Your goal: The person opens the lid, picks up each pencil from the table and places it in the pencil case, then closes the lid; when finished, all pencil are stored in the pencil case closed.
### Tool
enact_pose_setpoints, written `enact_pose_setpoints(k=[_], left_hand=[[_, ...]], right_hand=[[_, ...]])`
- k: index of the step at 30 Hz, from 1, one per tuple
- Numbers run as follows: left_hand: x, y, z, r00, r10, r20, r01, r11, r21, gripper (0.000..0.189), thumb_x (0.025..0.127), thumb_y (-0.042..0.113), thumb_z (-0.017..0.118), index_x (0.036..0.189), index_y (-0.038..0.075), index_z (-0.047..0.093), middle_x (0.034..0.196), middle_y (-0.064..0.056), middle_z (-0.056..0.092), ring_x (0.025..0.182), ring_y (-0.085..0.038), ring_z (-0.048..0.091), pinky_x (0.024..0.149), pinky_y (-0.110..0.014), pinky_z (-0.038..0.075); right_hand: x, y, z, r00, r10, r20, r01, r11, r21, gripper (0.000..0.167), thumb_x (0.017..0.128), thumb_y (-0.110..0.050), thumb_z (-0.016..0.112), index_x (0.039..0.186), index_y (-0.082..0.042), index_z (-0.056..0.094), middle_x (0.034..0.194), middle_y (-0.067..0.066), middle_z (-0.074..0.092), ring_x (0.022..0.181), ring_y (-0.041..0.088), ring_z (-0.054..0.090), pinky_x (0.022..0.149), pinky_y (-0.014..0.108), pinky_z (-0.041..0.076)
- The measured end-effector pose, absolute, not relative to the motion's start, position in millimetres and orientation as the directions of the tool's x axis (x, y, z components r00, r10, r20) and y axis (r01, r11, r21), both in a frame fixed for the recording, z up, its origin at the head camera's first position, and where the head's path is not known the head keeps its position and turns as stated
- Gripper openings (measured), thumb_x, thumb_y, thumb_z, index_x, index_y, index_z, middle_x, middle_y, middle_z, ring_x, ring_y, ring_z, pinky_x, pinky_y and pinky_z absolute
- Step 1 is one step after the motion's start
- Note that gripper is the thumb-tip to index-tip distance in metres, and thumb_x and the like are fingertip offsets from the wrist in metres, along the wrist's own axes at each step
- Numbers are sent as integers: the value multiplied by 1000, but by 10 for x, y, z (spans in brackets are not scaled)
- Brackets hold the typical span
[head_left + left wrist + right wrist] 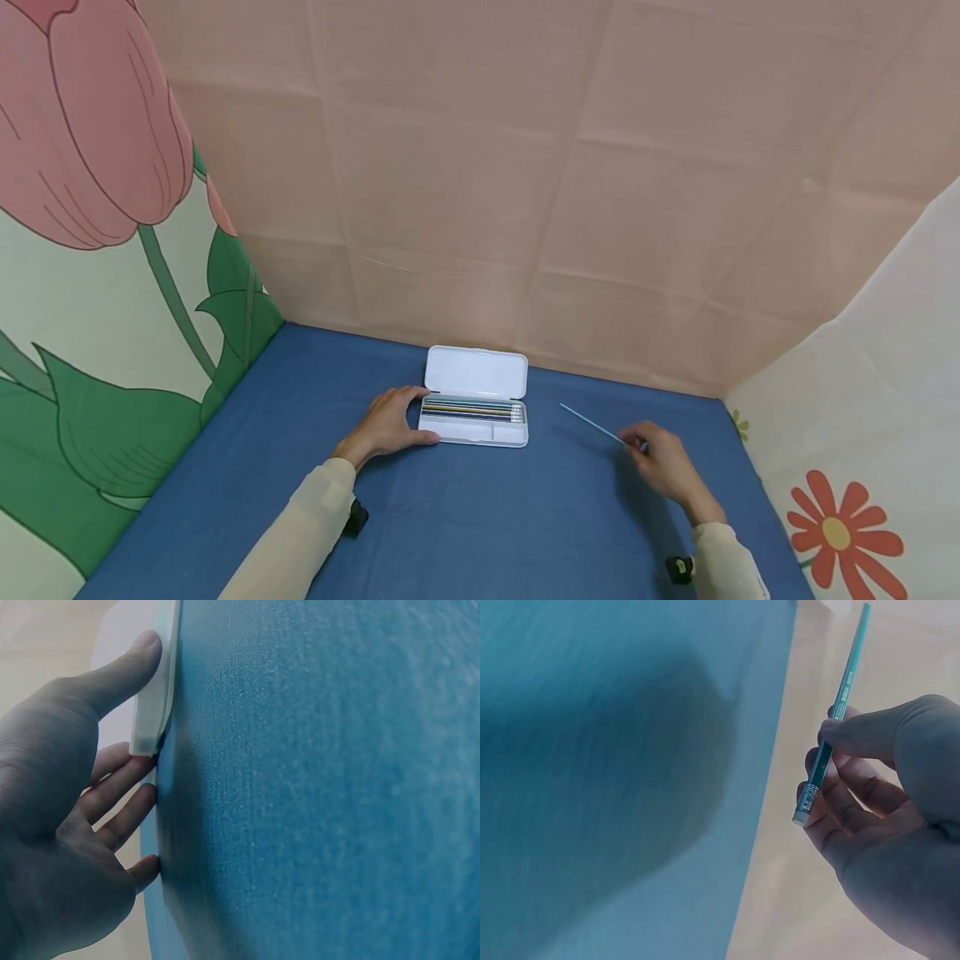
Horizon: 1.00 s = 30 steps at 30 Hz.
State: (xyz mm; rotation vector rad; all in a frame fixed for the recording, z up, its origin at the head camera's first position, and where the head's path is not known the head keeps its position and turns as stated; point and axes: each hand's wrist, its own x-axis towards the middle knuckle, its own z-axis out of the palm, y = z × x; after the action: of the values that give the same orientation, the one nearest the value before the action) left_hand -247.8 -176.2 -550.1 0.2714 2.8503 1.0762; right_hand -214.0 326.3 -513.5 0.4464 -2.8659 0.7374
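Observation:
An opened white pencil case [457, 430] lies on the blue cloth, its lid [477, 372] tipped back toward the wall. Several pencils [465, 408] lie side by side inside, their ferrule ends to the right. At the case's left end, my left hand [388, 423] holds it, thumb at the front corner and fingers toward the back; the left wrist view shows the thumb [135, 664] along its side. Off to the right, my right hand [662, 462] pinches a light blue-green pencil [849, 679] near its eraser end, above the cloth. Its far end points left toward the case.
Blue cloth [465, 525] covers the table. A beige, creased backdrop [480, 167] rises behind its far edge. Tulip-printed fabric [97, 125] stands on the left, and a white sheet with a red flower [836, 533] on the right.

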Motion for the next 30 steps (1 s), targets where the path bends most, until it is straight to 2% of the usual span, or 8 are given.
enact_pose_setpoints(k=[13, 19, 30], left_hand=[[-2481, -1757, -5526, -982, 184, -35, 114, 736, 668, 93, 88, 44, 99, 163, 10, 57, 172, -20, 55, 161, -48, 48, 133, -72, 38], [-2489, -1762, -5534, -983, 183, -31, 117, 735, 668, 92, 88, 43, 99, 163, 10, 58, 171, -20, 55, 160, -47, 48, 133, -71, 38], [-2499, -1773, -5543, -982, 187, -34, 118, 741, 661, 94, 87, 46, 100, 163, 11, 58, 171, -19, 55, 160, -46, 49, 132, -70, 39]], right_hand=[[-2354, 2709, -5135, -927, -311, 207, -374, 789, -488, 23, 102, 9, 73, 117, -5, 84, 107, 10, 78, 93, 16, 68, 77, 31, 61], [-2456, 2440, -5148, -916, -339, 216, -402, 780, -480, 19, 102, 7, 75, 113, -6, 85, 101, 7, 76, 89, 14, 66, 76, 31, 59], [-2662, 1957, -5133, -908, -386, 165, -415, 766, -491, 19, 100, 6, 76, 114, -4, 86, 104, 7, 75, 95, 16, 66, 86, 40, 63]])
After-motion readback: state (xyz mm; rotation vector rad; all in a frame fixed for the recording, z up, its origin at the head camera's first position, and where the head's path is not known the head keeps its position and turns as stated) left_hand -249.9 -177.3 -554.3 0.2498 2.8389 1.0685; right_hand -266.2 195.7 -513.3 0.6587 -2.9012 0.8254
